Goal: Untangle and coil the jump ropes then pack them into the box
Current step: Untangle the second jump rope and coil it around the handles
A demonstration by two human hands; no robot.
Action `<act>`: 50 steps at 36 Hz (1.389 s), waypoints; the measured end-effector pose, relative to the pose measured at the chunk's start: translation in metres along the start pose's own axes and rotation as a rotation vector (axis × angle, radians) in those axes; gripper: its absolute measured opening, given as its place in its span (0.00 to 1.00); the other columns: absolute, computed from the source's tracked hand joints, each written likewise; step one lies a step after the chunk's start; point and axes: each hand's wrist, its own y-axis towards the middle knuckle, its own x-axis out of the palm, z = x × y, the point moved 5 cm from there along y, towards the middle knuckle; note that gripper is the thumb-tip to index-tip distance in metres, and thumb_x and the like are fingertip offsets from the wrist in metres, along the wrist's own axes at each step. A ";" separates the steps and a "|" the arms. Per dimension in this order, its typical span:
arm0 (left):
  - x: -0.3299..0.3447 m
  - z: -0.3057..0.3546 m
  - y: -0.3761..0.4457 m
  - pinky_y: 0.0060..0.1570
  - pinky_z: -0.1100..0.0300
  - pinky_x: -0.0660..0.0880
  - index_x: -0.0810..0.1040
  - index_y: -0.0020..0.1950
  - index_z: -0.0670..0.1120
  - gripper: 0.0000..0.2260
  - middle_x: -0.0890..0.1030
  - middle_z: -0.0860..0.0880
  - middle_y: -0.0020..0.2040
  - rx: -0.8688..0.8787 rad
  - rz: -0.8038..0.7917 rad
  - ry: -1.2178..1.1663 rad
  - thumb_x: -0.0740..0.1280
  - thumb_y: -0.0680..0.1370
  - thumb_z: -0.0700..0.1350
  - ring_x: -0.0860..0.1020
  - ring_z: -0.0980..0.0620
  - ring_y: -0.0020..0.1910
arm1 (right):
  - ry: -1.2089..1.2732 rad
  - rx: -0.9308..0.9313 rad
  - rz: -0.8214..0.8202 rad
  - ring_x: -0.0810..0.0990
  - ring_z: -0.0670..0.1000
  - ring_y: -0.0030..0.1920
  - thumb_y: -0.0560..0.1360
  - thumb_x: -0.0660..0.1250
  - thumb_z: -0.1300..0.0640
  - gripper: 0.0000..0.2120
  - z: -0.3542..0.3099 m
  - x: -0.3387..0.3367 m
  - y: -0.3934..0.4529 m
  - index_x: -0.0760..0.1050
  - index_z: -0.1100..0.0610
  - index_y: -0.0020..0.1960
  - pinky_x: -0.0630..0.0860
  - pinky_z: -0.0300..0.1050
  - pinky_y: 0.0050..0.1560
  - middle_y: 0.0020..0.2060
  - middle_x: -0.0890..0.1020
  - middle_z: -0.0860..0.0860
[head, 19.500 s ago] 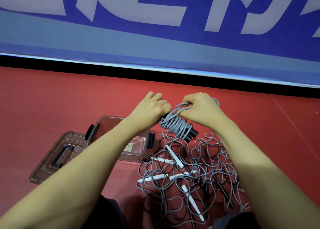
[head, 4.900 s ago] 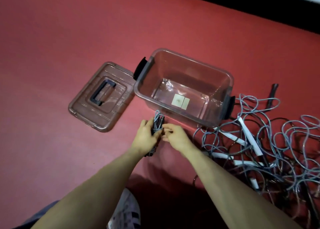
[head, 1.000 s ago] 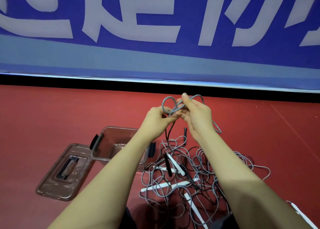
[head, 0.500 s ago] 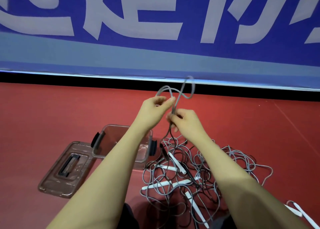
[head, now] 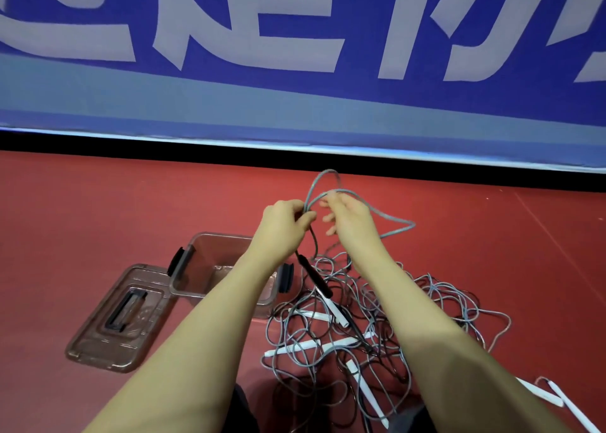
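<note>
Both hands are raised over the red floor (head: 98,209). The left hand (head: 283,226) pinches a grey jump rope (head: 387,218), and the right hand (head: 349,219) holds a loop of it with fingers curled. Below, right of the clear box (head: 193,268), lies the tangled rope pile (head: 360,327). The lid (head: 114,318) sits left of the box.

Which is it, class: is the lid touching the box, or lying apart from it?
Cannot tell. In the head view the lid lies flat beside the box, and its far corner meets the box's near wall in the picture, so no gap or contact shows plainly.
</note>
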 end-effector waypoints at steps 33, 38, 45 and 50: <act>0.008 0.003 -0.005 0.34 0.55 0.67 0.55 0.58 0.52 0.18 0.69 0.45 0.37 0.153 -0.135 -0.129 0.56 0.78 0.33 0.68 0.47 0.31 | 0.271 -0.048 0.092 0.74 0.43 0.26 0.81 0.59 0.61 0.09 -0.006 -0.012 0.004 0.74 0.63 0.45 0.73 0.36 0.28 0.33 0.76 0.55; 0.004 0.005 -0.003 0.32 0.61 0.63 0.64 0.55 0.52 0.15 0.66 0.51 0.38 0.163 -0.097 -0.075 0.57 0.78 0.33 0.65 0.54 0.30 | -0.034 -0.070 0.100 0.77 0.52 0.36 0.82 0.56 0.54 0.17 -0.004 -0.020 0.003 0.78 0.58 0.40 0.78 0.41 0.38 0.40 0.80 0.58; 0.012 0.000 -0.007 0.52 0.63 0.65 0.75 0.63 0.52 0.14 0.64 0.47 0.52 0.073 -0.176 0.006 0.66 0.78 0.49 0.68 0.51 0.48 | 0.515 0.016 0.075 0.79 0.48 0.26 0.83 0.54 0.54 0.20 -0.018 -0.027 0.003 0.75 0.64 0.39 0.78 0.37 0.32 0.30 0.80 0.57; 0.005 0.004 -0.004 0.43 0.63 0.63 0.83 0.49 0.46 0.08 0.66 0.47 0.46 0.068 -0.046 -0.045 0.67 0.77 0.49 0.68 0.53 0.42 | 0.859 0.053 0.084 0.79 0.48 0.28 0.82 0.55 0.54 0.19 -0.027 -0.032 0.003 0.74 0.66 0.42 0.77 0.37 0.32 0.28 0.81 0.54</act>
